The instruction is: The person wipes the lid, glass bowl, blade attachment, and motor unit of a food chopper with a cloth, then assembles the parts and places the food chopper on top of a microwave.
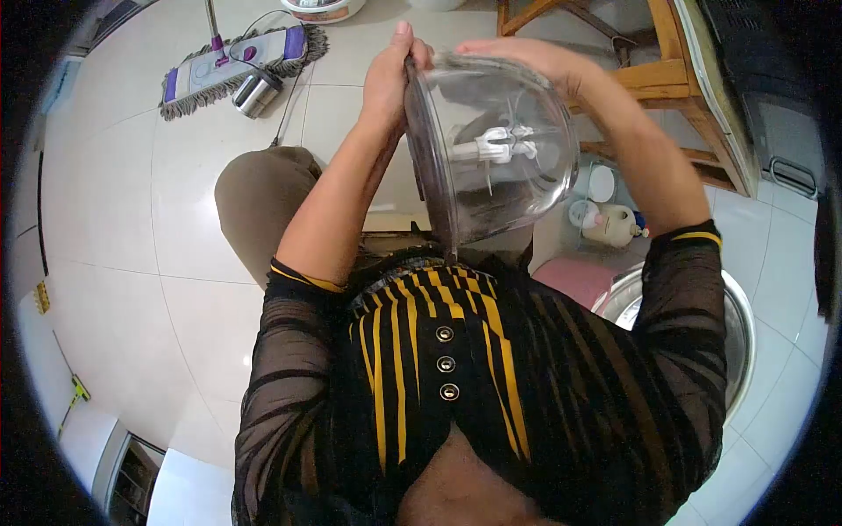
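Note:
A clear bowl point(491, 197) with a dark round lid point(427, 158) lies tipped on its side above my lap, its lid facing left. Through its wall a white blade piece point(502, 145) shows inside. My left hand point(388, 81) grips the lid's upper edge, thumb pointing up. Over the top of the bowl rests my right hand point(517, 60), fingers bent round its far rim and partly hidden.
A flat mop point(241, 66) and a metal cylinder point(257, 93) with a cord lie on the tiled floor. At the right are a wooden stool point(653, 81), bottles point(610, 224), a pink object point(574, 282) and a large metal basin point(741, 337).

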Motion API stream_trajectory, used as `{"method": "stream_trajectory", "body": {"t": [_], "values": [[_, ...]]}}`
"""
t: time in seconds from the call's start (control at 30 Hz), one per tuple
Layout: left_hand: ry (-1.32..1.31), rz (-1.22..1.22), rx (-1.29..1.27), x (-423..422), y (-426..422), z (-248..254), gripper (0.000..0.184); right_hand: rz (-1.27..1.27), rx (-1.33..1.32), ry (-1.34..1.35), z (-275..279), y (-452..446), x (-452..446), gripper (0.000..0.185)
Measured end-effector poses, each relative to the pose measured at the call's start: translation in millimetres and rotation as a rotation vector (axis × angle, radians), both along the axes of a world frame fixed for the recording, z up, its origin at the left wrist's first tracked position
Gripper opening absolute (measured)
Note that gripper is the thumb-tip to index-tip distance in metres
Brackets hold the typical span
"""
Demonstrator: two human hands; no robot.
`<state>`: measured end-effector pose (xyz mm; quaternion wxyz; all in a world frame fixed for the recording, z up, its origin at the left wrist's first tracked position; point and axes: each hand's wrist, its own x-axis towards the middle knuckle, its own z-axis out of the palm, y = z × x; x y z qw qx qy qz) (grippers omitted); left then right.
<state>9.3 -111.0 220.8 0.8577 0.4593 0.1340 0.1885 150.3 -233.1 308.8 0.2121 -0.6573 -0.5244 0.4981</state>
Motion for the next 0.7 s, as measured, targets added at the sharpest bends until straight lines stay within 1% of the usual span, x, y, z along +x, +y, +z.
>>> {"method": "stream_trajectory", "body": {"t": [0.07,0.1,0.13,0.17,0.2,0.23,0.27,0.3,0.33,0.4,0.43,0.47,0.5,0.57,0.6,0.63,0.67,0.7], "values": [[-0.038,-0.008,-0.047,3,4,-7,0.049,-0.681,-0.179,0.413,-18,-17,-3,0.039],[-0.067,-0.023,-0.089,2,5,-12,0.048,-0.669,-0.188,0.414,-16,-21,-6,0.039],[-0.061,-0.011,-0.090,3,6,-20,0.048,-0.787,-0.156,0.494,-14,-27,-10,0.039],[-0.031,0.015,-0.220,6,6,-28,0.048,-0.908,-0.120,0.574,-14,-29,-10,0.039],[-0.002,0.037,-0.349,7,4,-32,0.047,-0.904,-0.120,0.578,-21,-30,-6,0.039],[0.000,0.035,-0.346,8,1,-36,0.047,-0.928,-0.086,0.656,-29,-31,0,0.039],[0.092,0.066,-0.501,9,-2,-39,0.046,-0.954,-0.050,0.732,-36,-33,6,0.039],[0.185,0.095,-0.656,10,-6,-43,0.044,-0.958,-0.047,0.732,-31,-35,4,0.039],[0.185,0.091,-0.655,12,-9,-54,0.044,-0.999,-0.046,0.735,-21,-37,0,0.038],[-0.194,-0.062,-0.812,15,-12,-72,0.040,-1.035,-0.045,0.735,-5,-39,-13,0.037],[-0.198,-0.061,-0.811,16,-13,-69,0.040,-1.117,-0.066,0.742,2,-38,-21,0.037],[-0.164,0.028,-0.818,17,-16,-67,0.038,-1.199,-0.086,0.747,5,-37,-24,0.036],[-0.131,0.115,-0.824,19,-17,-64,0.036,-1.196,-0.081,0.744,-6,-40,-18,0.036],[-0.177,0.123,-0.840,19,-13,-68,0.035,-1.120,0.253,0.947,-41,-51,-3,0.036],[-0.219,0.131,-0.858,20,-12,-69,0.034,-1.120,0.258,0.943,-44,-49,-4,0.036],[-0.226,0.128,-0.857,19,-12,-54,0.034,-1.253,0.334,0.982,-45,-44,-9,0.037],[-0.109,0.207,-0.809,17,-11,-39,0.036,-1.386,0.407,1.020,-46,-40,-16,0.037],[0.009,0.286,-0.760,14,-12,-29,0.038,-1.383,0.407,1.017,-35,-37,-30,0.037]]}}
